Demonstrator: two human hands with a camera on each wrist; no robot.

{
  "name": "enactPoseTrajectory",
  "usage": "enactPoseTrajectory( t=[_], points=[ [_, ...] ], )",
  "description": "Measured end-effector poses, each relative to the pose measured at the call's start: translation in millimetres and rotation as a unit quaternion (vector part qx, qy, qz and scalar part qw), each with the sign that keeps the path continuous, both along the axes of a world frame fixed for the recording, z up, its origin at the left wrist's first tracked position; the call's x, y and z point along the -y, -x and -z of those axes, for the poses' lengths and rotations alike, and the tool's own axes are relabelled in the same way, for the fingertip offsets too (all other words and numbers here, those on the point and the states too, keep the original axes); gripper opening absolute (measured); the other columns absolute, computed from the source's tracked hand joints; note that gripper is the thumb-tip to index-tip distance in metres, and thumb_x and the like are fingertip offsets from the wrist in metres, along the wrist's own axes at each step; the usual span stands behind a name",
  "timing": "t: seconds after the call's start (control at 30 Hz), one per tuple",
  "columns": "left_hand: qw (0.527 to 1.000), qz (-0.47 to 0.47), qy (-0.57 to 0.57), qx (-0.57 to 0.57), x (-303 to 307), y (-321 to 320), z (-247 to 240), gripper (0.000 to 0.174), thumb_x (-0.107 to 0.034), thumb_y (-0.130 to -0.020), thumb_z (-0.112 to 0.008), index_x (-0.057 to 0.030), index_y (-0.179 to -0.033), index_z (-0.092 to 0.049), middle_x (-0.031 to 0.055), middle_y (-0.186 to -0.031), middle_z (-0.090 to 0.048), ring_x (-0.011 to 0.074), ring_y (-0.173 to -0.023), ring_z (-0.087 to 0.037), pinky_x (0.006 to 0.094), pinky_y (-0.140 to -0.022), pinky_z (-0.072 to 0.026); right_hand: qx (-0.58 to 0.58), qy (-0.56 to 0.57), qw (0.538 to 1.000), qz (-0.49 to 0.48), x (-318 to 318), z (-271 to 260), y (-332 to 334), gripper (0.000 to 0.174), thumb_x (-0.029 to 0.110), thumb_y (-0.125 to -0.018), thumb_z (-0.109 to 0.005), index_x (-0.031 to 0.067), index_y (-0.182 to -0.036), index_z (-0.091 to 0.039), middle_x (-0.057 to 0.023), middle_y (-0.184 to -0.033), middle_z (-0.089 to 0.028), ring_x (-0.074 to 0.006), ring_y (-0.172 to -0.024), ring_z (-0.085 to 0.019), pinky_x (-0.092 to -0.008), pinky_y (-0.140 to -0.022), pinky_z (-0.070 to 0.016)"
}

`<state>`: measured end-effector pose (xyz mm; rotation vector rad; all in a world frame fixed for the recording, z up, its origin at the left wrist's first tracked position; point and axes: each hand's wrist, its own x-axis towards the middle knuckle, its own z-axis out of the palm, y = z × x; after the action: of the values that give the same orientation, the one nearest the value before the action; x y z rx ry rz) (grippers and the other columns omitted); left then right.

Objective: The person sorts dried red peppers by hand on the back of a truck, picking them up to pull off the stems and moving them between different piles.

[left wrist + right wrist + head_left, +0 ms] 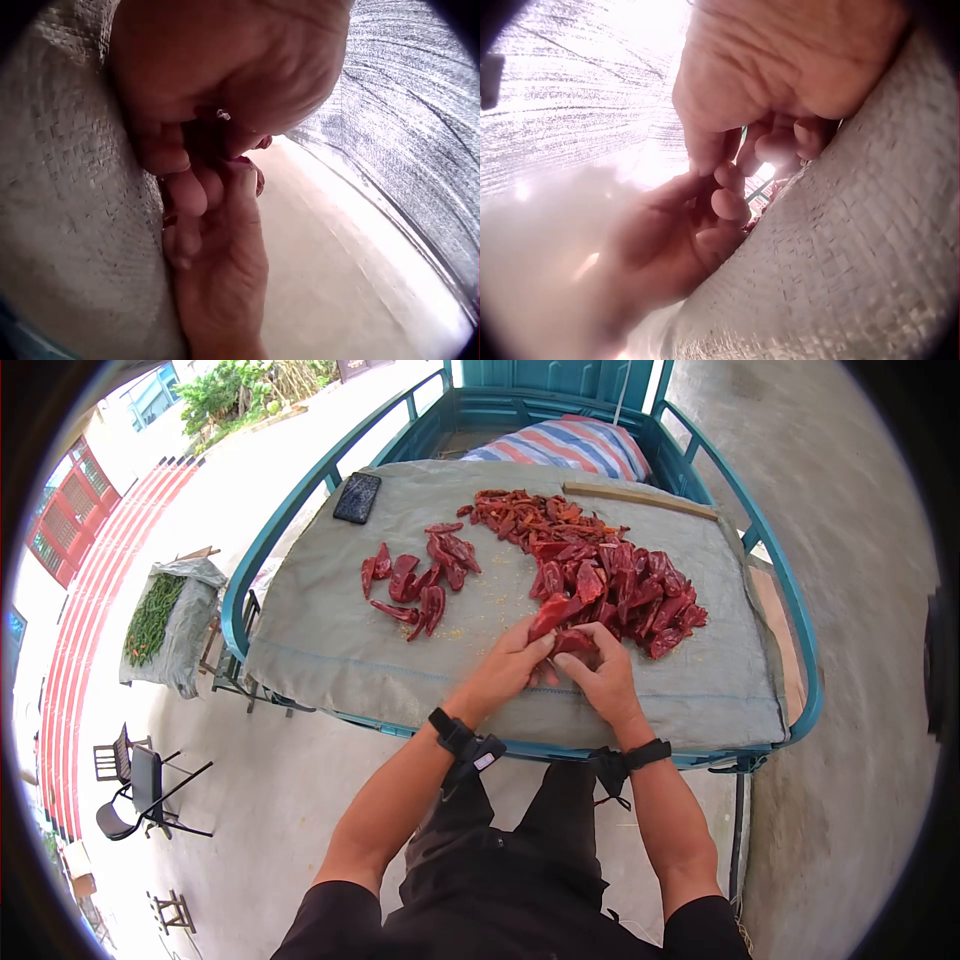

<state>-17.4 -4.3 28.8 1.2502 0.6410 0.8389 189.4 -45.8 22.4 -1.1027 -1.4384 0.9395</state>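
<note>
Woven sheet (330, 630): under our red chilli heap (622, 588), on the cart (233, 622).
Left hand (505, 668): grips one chilli (549, 616).
Right hand (608, 678): pinches another chilli (573, 642).
Cart edge (690, 761): near (we judge a loose pinch could drop pieces).

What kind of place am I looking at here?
Probably a covered yard by a house: there's a concrete floor, the peppers lie on a sheet over the bed of a teal cart, and red-edged steps and greenery show in daylight beyond.
</note>
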Motion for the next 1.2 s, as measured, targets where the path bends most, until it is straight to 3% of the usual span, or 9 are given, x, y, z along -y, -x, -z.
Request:
enactPoseTrajectory(
  t=[0.07,0.37,0.5,0.7,0.9,1.0,1.1,1.13,1.2],
  points=[
    [0.999,0.001,-0.021,-0.032,1.2,-3.2,-3.3,0.038,-0.03,-0.122,-0.056,-0.0059,-0.152,-0.059,0.0022,-0.118,-0.072,0.0097,-0.088,-0.073,0.0239,-0.068,-0.0523,-0.036,0.022,0.999,-0.006,2.7,-8.1,0.7,0.032,0.007,-0.098,-0.086,0.0006,-0.125,-0.071,-0.0018,-0.11,-0.079,-0.0049,-0.098,-0.069,-0.0255,-0.086,-0.0576],
    [0.977,-0.159,-0.111,-0.093,-0.1,-6.7,24.7,0.035,-0.032,-0.123,-0.054,-0.0054,-0.146,-0.062,-0.0001,-0.112,-0.071,0.0068,-0.092,-0.061,0.0247,-0.074,-0.0508,0.03,-0.011,0.999,0.018,-0.2,-2.1,-8.5,0.02,0.006,-0.099,-0.083,0.0017,-0.113,-0.071,0.0009,-0.101,-0.075,-0.0051,-0.092,-0.062,-0.0249,-0.082,-0.0527],
    [0.961,-0.167,-0.159,-0.154,5.6,-5.7,10.5,0.028,-0.02,-0.119,-0.056,-0.0021,-0.139,-0.065,0.013,-0.107,-0.075,0.0273,-0.098,-0.073,0.0397,-0.093,-0.0567,0.001,0.001,1.0,0.008,0.5,-2.6,-5.5,0.018,0.003,-0.099,-0.079,0.0012,-0.113,-0.069,0.0025,-0.098,-0.069,-0.0032,-0.094,-0.058,-0.0231,-0.08,-0.0517],
    [0.895,-0.207,-0.322,-0.229,18.3,-19.8,12.9,0.031,-0.013,-0.115,-0.057,-0.0058,-0.144,-0.064,0.0257,-0.125,-0.072,0.0468,-0.118,-0.071,0.0512,-0.096,-0.0575,-0.03,0.043,0.999,0.012,4.4,-10.5,-3.0,0.022,0.008,-0.101,-0.081,-0.0001,-0.116,-0.068,0.0011,-0.097,-0.07,-0.005,-0.089,-0.059,-0.0257,-0.077,-0.0517],
    [0.822,-0.188,-0.382,-0.379,25.5,-23.9,12.3,0.062,-0.007,-0.104,-0.062,-0.0056,-0.165,-0.052,0.0219,-0.136,-0.07,0.0446,-0.121,-0.068,0.0524,-0.101,-0.0568,-0.036,0.056,0.998,0.002,1.6,-5.0,-5.1,0.023,0.01,-0.102,-0.083,0.0015,-0.117,-0.068,0.003,-0.095,-0.067,-0.0045,-0.081,-0.058,-0.0257,-0.068,-0.049],
    [0.787,-0.201,-0.455,-0.366,25.0,-27.5,20.3,0.079,-0.003,-0.096,-0.065,-0.0045,-0.172,-0.043,0.0205,-0.134,-0.069,0.0433,-0.119,-0.067,0.0528,-0.101,-0.0562,-0.071,0.068,0.995,-0.014,4.9,-10.2,-3.7,0.027,0.014,-0.102,-0.085,0.0016,-0.119,-0.068,0.0036,-0.095,-0.066,-0.0045,-0.083,-0.058,-0.0258,-0.07,-0.0499],
    [0.775,-0.196,-0.485,-0.356,24.1,-29.7,23.9,0.084,-0.002,-0.094,-0.066,0.0032,-0.173,-0.038,0.0208,-0.131,-0.069,0.0413,-0.122,-0.065,0.0503,-0.105,-0.0542,-0.059,0.02,0.998,-0.004,-0.2,-1.1,-2.9,0.032,0.015,-0.101,-0.087,0.0013,-0.122,-0.067,0.0031,-0.096,-0.067,-0.0045,-0.088,-0.058,-0.0259,-0.075,-0.0513],
    [0.777,-0.178,-0.486,-0.359,23.8,-28.8,23.5,0.091,-0.005,-0.092,-0.07,0.0069,-0.174,-0.033,0.0225,-0.13,-0.067,0.0407,-0.122,-0.063,0.0489,-0.107,-0.0527,-0.05,0.004,0.999,0.0,-0.7,0.1,-2.2,0.029,0.014,-0.101,-0.086,0.0032,-0.12,-0.067,0.0036,-0.095,-0.065,-0.0037,-0.078,-0.057,-0.0245,-0.066,-0.0491],
    [0.782,-0.153,-0.477,-0.37,26.2,-26.4,19.0,0.095,-0.006,-0.089,-0.072,0.0074,-0.174,-0.031,0.0233,-0.131,-0.067,0.0412,-0.122,-0.063,0.0494,-0.108,-0.0527,0.003,-0.021,1.0,0.017,-2.2,2.0,-3.2,0.027,0.012,-0.101,-0.085,0.0032,-0.119,-0.067,0.0037,-0.094,-0.064,-0.0037,-0.078,-0.057,-0.0245,-0.066,-0.0484]
  ],
)
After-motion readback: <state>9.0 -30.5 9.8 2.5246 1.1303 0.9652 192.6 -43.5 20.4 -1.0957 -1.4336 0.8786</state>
